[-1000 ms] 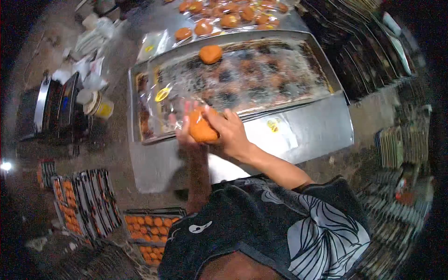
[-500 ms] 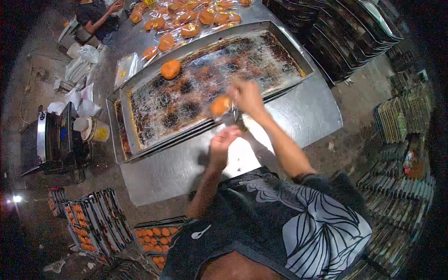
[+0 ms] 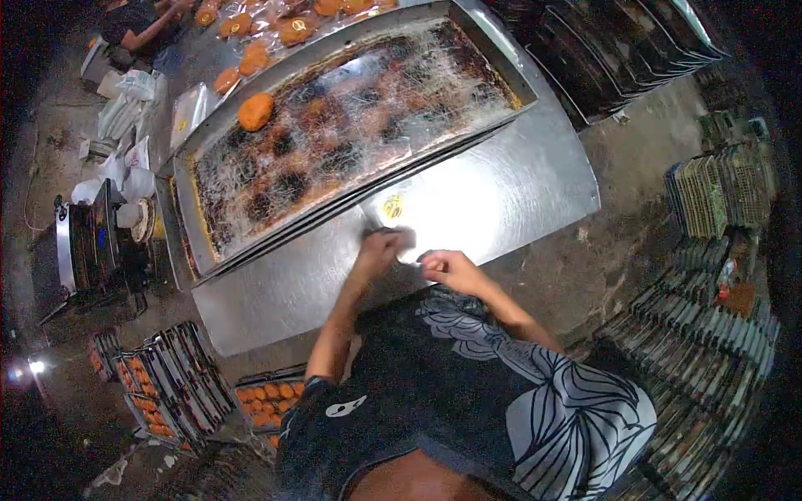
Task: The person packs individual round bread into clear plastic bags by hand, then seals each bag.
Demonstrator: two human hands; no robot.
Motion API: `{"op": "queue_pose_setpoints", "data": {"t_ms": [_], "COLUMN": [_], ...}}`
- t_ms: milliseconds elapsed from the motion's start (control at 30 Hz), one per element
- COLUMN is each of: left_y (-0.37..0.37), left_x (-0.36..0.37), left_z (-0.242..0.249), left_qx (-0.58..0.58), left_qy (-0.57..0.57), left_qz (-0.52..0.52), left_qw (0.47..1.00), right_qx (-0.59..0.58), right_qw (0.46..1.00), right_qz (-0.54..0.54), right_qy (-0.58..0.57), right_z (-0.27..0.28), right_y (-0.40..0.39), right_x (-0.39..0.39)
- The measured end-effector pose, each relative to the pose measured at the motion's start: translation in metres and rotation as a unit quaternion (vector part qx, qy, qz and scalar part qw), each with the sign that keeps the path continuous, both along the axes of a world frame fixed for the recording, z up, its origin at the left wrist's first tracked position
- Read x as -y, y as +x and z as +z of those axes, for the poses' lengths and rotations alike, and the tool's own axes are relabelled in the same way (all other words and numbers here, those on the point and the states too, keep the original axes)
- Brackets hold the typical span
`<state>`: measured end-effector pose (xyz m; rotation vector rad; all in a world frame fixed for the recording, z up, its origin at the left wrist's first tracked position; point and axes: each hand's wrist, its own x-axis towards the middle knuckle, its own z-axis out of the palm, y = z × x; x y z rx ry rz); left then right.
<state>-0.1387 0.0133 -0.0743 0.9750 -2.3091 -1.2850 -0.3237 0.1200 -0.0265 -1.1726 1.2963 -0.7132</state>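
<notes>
My left hand (image 3: 380, 250), partly smeared by motion, is closed low over the metal table's near side. My right hand (image 3: 451, 271) faces it, thumb and fingers pinched together. A see-through plastic bag (image 3: 391, 207) with a yellow print shows just beyond the left hand, and a pale bit of film runs between both hands. Glare hides most of the bag's outline. No bun is visible in either hand. One round orange-brown bun (image 3: 256, 111) lies at the far left part of the large scorched baking tray (image 3: 368, 204) ahead of me.
Bagged buns (image 3: 296, 32) are heaped behind the tray. A stack of plastic bags (image 3: 190, 113) lies by its left edge. Dark trays (image 3: 601, 50) are piled at the right, and racks of buns (image 3: 171, 384) stand lower left. Another person's arm (image 3: 150, 33) shows at the upper left.
The bun that was near my right hand is gone from view there. My right hand has come down towards me, beside the left. The camera view has shifted right and down.
</notes>
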Motion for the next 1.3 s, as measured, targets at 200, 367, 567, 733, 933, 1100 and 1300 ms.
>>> {"op": "queue_pose_setpoints", "data": {"t_ms": [200, 367, 567, 733, 933, 1100, 1300], "left_y": [-0.019, -0.008, 0.005, 0.010, 0.027, 0.065, 0.216], "left_x": [-0.021, -0.018, -0.017, -0.018, -0.015, 0.024, 0.062], "left_z": [0.052, 0.036, 0.020, 0.059, 0.088, 0.098, 0.084], "left_qx": [-0.042, -0.085, -0.079, -0.065, -0.237, -0.512, -0.632], "left_qy": [0.272, 0.349, 0.323, 0.212, 0.123, 0.073, 0.368], "left_qz": [0.090, 0.138, 0.049, 0.085, 0.179, 0.293, 0.316], "left_qw": [0.957, 0.923, 0.942, 0.971, 0.947, 0.804, 0.604], "right_qx": [-0.057, -0.114, -0.223, -0.265, 0.423, 0.628, 0.176], "right_qw": [0.981, 0.983, 0.960, 0.930, 0.812, 0.768, 0.965], "right_qz": [0.051, -0.023, -0.165, -0.221, -0.284, -0.129, 0.176], "right_qy": [-0.179, -0.144, -0.037, -0.127, 0.285, -0.004, -0.078], "right_z": [-0.031, -0.017, 0.024, 0.012, 0.096, 0.125, 0.073], "right_y": [0.017, 0.019, 0.050, 0.072, 0.076, 0.141, 0.227], "right_x": [0.034, 0.008, -0.003, 0.010, 0.065, 0.136, 0.214]}}
